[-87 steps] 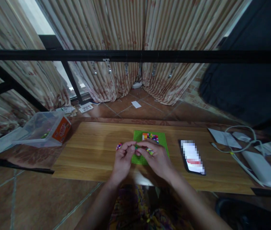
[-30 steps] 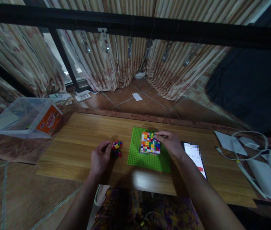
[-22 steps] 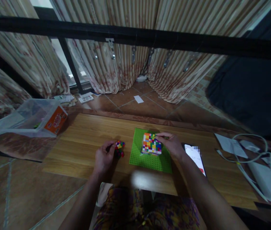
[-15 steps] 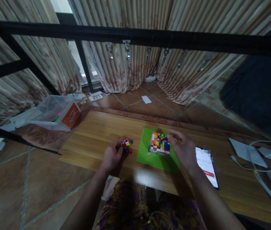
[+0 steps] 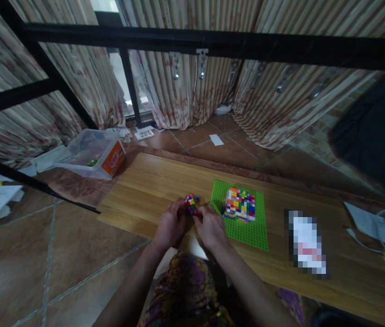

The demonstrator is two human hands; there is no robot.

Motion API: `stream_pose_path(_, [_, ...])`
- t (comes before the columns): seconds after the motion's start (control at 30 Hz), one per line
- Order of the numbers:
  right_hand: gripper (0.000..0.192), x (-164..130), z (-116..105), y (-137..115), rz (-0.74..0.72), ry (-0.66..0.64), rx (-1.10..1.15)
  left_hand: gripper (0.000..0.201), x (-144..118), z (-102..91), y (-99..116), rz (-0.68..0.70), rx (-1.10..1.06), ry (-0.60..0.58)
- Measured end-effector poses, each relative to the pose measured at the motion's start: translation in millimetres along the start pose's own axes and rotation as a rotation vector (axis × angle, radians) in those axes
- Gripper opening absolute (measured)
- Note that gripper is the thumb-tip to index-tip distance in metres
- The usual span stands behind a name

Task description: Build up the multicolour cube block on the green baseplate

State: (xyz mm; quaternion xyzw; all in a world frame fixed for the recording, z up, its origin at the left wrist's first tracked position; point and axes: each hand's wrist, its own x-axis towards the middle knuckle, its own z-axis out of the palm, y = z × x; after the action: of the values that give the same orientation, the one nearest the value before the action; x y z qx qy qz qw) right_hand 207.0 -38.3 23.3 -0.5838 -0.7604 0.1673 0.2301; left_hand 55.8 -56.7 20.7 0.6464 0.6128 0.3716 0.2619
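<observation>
Moved from the green baseplate [image 5: 247, 237], the right hand [image 5: 212, 227] faces the left hand [image 5: 171, 225] across the small bricks [image 5: 192, 203], both narrowly curled, any grip too small to tell.

The 1 head-worn camera looks forward and down from above the person's lap [image 5: 187, 286], with the wood-grain tabletop [image 5: 151, 181] near below it and the pleated, patterned curtains [image 5: 175, 102] farther off ahead.

Loose bricks [image 5: 191, 202], exact number indistinct
</observation>
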Motion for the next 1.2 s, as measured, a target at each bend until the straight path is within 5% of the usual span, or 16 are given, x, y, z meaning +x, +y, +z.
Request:
stream_pose_path(0.37, [0.018,-4.7,-14.2,-2.1,-0.001,0.011,0.177,0.028,-6.3,5.5,5.4,-0.003,-0.105,0.05])
stream_pose_path(0.57, [0.014,-25.1,-51.7,2.1,0.145,0.045,0.524,0.023,-9.4,8.0,12.1,0.068,-0.059,0.016])
stream_pose_path(0.7, [0.016,-27.5,-87.2,31.3,0.303,0.18,0.62,0.022,-8.0,12.3,8.4,0.107,0.047,0.015])
stream_pose_path(0.87, [0.02,-5.3,-117.2,85.1,0.338,0.363,0.537,0.021,-6.2,18.3,4.6,0.136,0.127,0.054])
stream_pose_path(1.0, [0.019,17.3,-121.8,110.1,0.238,0.301,0.315,0.018,-5.7,19.7,2.9,0.146,0.142,0.081])
stream_pose_path(1.2, [0.02,36.2,-118.0,115.6,0.037,0.19,0.115,0.018,-5.6,19.6,-0.5,0.139,0.108,0.078])
